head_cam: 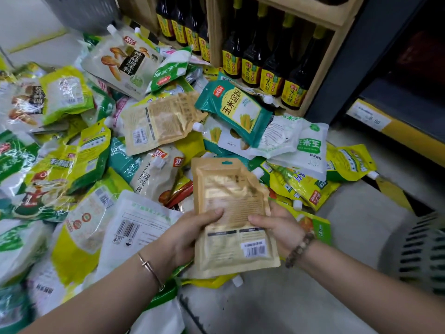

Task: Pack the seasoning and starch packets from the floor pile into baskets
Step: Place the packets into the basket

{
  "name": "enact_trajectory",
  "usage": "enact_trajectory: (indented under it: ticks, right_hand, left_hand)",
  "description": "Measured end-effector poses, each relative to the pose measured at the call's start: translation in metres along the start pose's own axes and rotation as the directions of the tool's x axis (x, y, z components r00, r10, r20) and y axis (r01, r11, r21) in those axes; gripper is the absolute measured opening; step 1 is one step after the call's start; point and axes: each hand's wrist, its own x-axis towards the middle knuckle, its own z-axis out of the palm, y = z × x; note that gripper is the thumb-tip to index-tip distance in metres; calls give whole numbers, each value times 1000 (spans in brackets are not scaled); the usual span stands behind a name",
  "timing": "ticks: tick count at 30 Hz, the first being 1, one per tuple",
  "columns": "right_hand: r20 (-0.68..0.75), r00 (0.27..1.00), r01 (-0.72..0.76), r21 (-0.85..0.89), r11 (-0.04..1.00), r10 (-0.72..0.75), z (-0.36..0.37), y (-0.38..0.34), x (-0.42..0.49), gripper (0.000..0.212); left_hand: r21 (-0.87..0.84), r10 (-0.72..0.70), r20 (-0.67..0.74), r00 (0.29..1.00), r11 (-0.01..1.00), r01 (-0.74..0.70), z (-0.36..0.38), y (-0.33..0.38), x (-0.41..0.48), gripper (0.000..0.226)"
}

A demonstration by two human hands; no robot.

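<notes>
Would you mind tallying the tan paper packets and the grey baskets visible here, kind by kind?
Tan paper packets: 2, one held by the left hand and right hand, one lying further back.
Grey baskets: 2, one at top left, one at the right edge.
Total: 4

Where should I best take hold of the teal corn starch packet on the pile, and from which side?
The teal corn starch packet lies uppermost, face up. Probably pinch its flat sealed end by the red logo, coming from above; that end is thin and uncovered.
</notes>
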Motion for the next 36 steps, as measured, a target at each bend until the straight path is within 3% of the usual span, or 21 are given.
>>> enact_trajectory:
  ticks: [4, 8, 10, 12, 15, 17, 21, 23, 25, 28, 32, 36]
  right_hand:
    - [-49, 996, -78, -112, 991, 73, 9, 14, 1, 49]
    - [-69, 994, -96, -275, 956, 80, 4, 20, 15, 13]
    - [-131, 991, -69, -420, 905, 15, -7, 14, 21, 10]
    - [-205, 969, -31, -663, 748, -141, -28, 7, 26, 24]
    - [-212, 956, -123, -919, 375, -205, -60, -6, 29, 64]
    - [-189, 966, -153, -968, 201, -176, -68, -8, 30, 76]
    - [-60, 976, -83, -991, -105, -207, -64, -2, 29, 68]
    - [-48, 968, -102, -972, -211, -248, -67, -2, 31, 71]
    - [-120, 952, -175, -968, -180, -282, -77, -8, 33, 79]
    - [-220, 928, -236, -972, -15, -300, -92, -18, 38, 81]
    - [-160, 949, -212, -962, -172, -270, -92, -22, 43, 69]
    - [-104, 963, -179, -937, -299, -249, -92, -21, 40, 78]
  left_hand:
    - [28, -64, -58, 996, 997, 65, -6, -7, 1, 36]
    - [63, -42, -180, 983, 997, 54, -16, -15, 4, 23]
    - [77, -18, -232, 972, 996, 37, -20, -16, 6, 20]
    - [80, 7, -264, 965, 997, 15, -23, -15, 7, 18]
    - [53, 14, -294, 956, 999, 2, -27, -15, 9, 20]
    - [40, 3, -309, 951, 999, 10, -28, -14, 11, 22]
    - [43, -5, -314, 949, 999, 19, -26, -15, 12, 22]
    - [43, -12, -313, 950, 999, 26, -26, -16, 13, 21]
    - [38, -22, -309, 951, 999, 36, -26, -16, 12, 21]
    - [14, -45, -295, 954, 999, 51, -25, -18, 10, 20]
    - [24, -63, -273, 960, 997, 73, -19, -19, 9, 22]
    - [26, -63, -266, 962, 997, 73, -17, -20, 8, 20]
